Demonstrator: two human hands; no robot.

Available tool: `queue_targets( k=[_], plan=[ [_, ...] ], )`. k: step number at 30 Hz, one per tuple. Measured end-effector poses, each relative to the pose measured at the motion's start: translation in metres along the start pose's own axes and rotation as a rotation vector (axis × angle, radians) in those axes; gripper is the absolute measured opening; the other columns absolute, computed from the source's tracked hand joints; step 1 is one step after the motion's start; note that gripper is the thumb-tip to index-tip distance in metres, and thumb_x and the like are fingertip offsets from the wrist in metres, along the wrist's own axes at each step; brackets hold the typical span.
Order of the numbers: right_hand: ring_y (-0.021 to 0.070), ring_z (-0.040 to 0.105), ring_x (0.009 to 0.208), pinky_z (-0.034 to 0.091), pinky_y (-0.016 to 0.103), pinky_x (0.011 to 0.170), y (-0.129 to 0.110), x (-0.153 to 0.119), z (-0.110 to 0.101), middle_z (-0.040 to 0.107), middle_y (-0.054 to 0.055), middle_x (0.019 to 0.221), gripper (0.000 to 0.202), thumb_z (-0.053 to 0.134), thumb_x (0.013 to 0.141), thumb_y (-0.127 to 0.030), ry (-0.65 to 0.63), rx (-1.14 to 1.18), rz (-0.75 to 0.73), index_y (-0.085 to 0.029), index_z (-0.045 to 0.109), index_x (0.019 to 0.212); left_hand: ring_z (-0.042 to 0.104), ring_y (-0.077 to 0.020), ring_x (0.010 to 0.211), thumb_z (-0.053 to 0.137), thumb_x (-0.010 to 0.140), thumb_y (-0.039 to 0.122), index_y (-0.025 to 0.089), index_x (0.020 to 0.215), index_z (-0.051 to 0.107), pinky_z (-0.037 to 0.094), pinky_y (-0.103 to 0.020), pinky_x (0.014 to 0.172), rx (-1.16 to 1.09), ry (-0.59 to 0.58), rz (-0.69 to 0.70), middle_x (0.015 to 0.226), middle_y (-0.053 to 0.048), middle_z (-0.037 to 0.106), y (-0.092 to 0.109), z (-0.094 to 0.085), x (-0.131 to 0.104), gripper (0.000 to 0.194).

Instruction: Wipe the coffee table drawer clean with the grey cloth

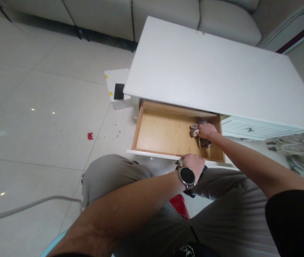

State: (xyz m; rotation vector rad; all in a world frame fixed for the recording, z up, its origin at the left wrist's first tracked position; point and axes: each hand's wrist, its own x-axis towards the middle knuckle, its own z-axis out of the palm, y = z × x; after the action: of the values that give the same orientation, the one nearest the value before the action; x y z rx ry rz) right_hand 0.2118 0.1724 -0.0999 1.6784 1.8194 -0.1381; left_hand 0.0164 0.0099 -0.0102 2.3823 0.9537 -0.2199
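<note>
A wooden drawer is pulled out from a white coffee table. My right hand is inside it near the right end, fingers closed around a bunched brown and cream cloth. The cloth touches or nearly touches the drawer bottom; part of it is hidden under the hand. On the drawer's front edge rests my left hand, its fingers hooked over the rim. A round watch is on that wrist.
A grey sofa stands behind the table. A white box with a black flat item sits left of it. Coiled hoses lie at the right. A red scrap and a grey hose are on the tiles.
</note>
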Motion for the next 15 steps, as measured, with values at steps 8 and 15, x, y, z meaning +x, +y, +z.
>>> queue_targets(
  k=[8, 15],
  plan=[
    [0.032, 0.073, 0.112, 0.054, 0.035, 0.095, -0.039, 0.008, -0.029, 0.075, 0.026, 0.118, 0.038, 0.064, 0.094, -0.031, 0.034, -0.003, -0.114, -0.011, 0.077, 0.123, 0.076, -0.03, 0.105, 0.042, 0.098, 0.0, 0.005, 0.133, 0.065, 0.064, -0.049, 0.084, -0.008, 0.004, -0.001, 0.111, -0.021, 0.078, 0.002, 0.001, -0.002, 0.042],
    [0.0328, 0.074, 0.111, 0.055, 0.035, 0.096, -0.13, 0.024, -0.078, 0.076, 0.026, 0.116, 0.031, 0.067, 0.091, -0.026, 0.133, 0.022, -0.299, -0.009, 0.079, 0.114, 0.076, -0.0288, 0.102, 0.044, 0.098, 0.0, 0.008, 0.132, 0.067, 0.064, -0.045, 0.085, -0.005, 0.0, -0.021, 0.111, -0.018, 0.079, 0.005, 0.001, -0.003, 0.042]
  ],
)
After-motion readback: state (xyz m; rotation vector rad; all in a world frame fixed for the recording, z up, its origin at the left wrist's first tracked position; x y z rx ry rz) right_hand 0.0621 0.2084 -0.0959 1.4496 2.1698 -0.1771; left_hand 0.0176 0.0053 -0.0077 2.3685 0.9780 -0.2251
